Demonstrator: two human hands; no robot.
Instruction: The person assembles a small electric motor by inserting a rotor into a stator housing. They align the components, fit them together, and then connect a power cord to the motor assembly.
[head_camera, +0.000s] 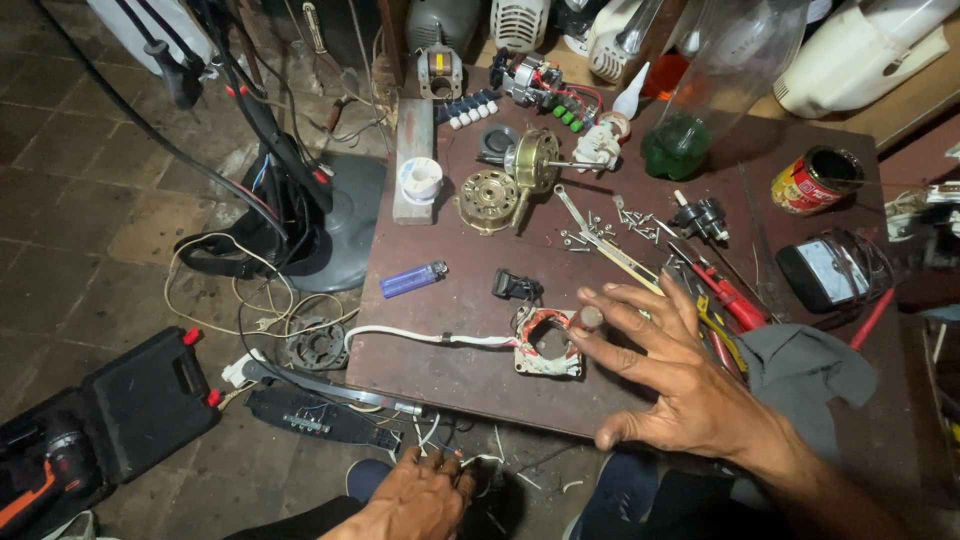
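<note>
Nearest me, my left hand (420, 495) curls shut around thin wires (440, 440) below the near table (470, 375) edge. My right hand (665, 375) is spread open, fingertips touching the small motor stator (545, 345) with its white cable (420, 336). Just beyond lie a black clip (515, 287) and purple lighter (412, 279); pliers (725, 295) crowd the right. Far right, a red tin (815, 180) lies tipped, contents unclear; the clear bottle (700, 100) holds green liquid.
</note>
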